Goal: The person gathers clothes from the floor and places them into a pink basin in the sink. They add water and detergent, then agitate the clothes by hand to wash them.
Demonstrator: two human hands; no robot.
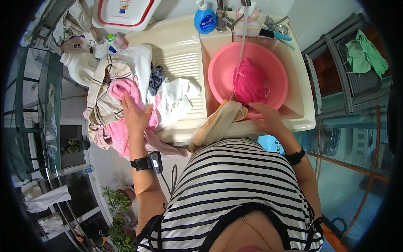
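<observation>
My left hand lies on a pink towel in a laundry pile on the left of the sink. Its thumb is apart from the fingers; whether it grips the towel is unclear. My right hand, slightly blurred, reaches over the near rim of a pink plastic basin, fingers extended and apparently holding nothing. Bunched in the basin, a wet magenta cloth sits just beyond its fingertips. Water runs onto it from the faucet. A cream-and-orange towel drapes over the sink's front edge between my hands.
The cream laundry sink has a ribbed washboard, partly under a white cloth. Behind stand a blue pump bottle and a brush. A white jug is beside the pile; a white basin with red trim is behind it.
</observation>
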